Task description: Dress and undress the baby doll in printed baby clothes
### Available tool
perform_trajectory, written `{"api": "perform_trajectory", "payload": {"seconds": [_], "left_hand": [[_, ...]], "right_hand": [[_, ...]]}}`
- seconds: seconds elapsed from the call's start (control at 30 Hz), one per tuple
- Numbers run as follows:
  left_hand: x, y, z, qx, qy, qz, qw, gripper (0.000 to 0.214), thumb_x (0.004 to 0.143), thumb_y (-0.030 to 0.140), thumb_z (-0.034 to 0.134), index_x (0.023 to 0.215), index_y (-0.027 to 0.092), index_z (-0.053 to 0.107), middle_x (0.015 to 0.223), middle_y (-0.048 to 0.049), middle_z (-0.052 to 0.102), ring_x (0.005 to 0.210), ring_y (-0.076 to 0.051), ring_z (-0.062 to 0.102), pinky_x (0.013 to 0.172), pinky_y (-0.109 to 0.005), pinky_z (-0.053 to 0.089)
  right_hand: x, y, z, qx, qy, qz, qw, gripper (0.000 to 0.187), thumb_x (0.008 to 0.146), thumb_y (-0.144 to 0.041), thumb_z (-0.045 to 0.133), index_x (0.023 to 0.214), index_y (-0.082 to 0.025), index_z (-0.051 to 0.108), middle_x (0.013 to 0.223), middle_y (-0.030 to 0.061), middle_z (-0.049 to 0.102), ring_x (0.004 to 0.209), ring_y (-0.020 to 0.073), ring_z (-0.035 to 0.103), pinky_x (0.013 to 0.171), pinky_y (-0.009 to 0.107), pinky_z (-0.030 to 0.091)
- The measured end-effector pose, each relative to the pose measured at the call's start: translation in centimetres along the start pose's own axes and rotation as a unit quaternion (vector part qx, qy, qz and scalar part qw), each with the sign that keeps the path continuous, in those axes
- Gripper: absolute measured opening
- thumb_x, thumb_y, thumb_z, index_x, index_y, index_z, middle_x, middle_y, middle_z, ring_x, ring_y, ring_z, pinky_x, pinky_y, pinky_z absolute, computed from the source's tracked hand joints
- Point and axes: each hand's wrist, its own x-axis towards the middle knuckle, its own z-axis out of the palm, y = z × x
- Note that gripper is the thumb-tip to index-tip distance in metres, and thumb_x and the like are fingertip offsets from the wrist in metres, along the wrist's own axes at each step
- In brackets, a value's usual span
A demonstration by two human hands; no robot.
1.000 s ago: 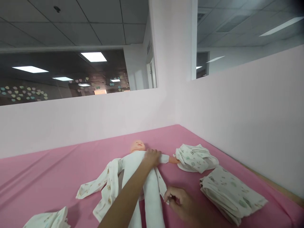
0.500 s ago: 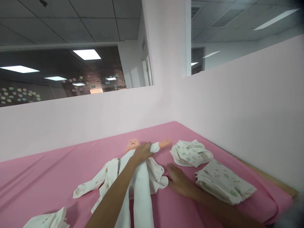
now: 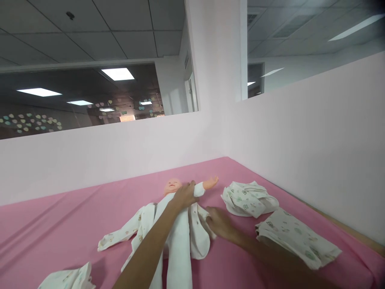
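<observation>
A baby doll (image 3: pixel 177 237) with a white cloth body lies on its back, its head toward the wall. Under it spreads an open white printed baby shirt (image 3: pixel 201 241), one sleeve stretched out to the left. My left hand (image 3: pixel 185 195) reaches across the doll's chest, its fingers closed round the upper part of the doll's outstretched arm near the shoulder. On the right side of the shirt, my right hand (image 3: pixel 219 222) has its fingers closed on the cloth edge. The fingertips of both hands are partly hidden.
A crumpled printed cloth (image 3: pixel 249 198) and a folded printed cloth (image 3: pixel 297 237) lie to the right. Another printed cloth (image 3: pixel 67 279) is at the lower left. Everything rests on a pink padded surface (image 3: pixel 75 216), bordered by white walls (image 3: pixel 300 132) with windows above.
My right hand has moved onto the shirt's right side and taken hold of its edge, lifting and folding the cloth. The left hand stays at the doll's arm. The view has shifted slightly.
</observation>
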Motion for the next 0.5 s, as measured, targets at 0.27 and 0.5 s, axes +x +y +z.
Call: {"api": "perform_trajectory", "payload": {"seconds": [0.27,0.5], "left_hand": [[-0.1,-0.2,-0.1,0.02,-0.037,-0.009,0.999,0.035,0.071,0.032,0.057,0.103,0.022,0.048,0.098,-0.0075,0.065,0.083,-0.027,0.064,0.061,-0.03,0.04],[-1.0,-0.4,-0.5,-0.004,-0.049,-0.019,0.999,0.04,0.073,0.037,0.056,0.109,0.023,0.048,0.107,-0.0073,0.064,0.089,-0.026,0.063,0.063,-0.03,0.042]], "right_hand": [[6.3,7.1,-7.9,-0.05,0.077,0.101,0.991,0.02,0.082,-0.019,0.041,0.075,-0.019,0.06,0.073,0.0029,0.063,0.07,0.0153,0.054,0.062,0.026,0.033],[7.8,10.0,-9.5,-0.072,0.134,0.136,0.979,0.029,0.084,-0.018,0.036,0.085,-0.017,0.066,0.087,0.0111,0.067,0.085,0.0216,0.058,0.072,0.031,0.037]]}}
